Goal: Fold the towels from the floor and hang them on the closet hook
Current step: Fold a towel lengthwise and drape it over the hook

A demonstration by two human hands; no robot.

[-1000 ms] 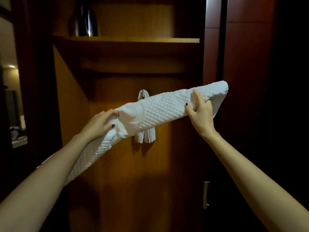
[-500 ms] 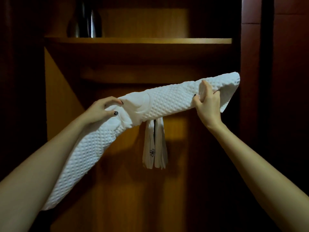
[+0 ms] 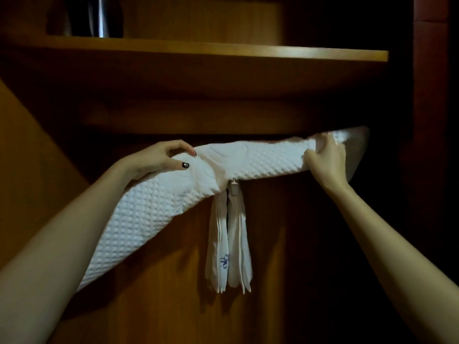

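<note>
White towel, bumpy waffle texture, folded lengthwise into a long narrow band. R part approx level, L part droops down-left. Small metal closet hook peeks out just below towel's lower edge, approx mid-span.

A: What sort of place, pls?

B: Inside of a wooden wardrobe, prob. in a bedroom or hotel rm. Can't tell which.

A: Why so?

B: Warm wood all round: back panel, side wall at left, shelf across the top w/ a dark shiny vessel on it. White cloth pieces hang from a small clip, & a white dimpled towel is held up in front. Reddish frame at right.
</note>
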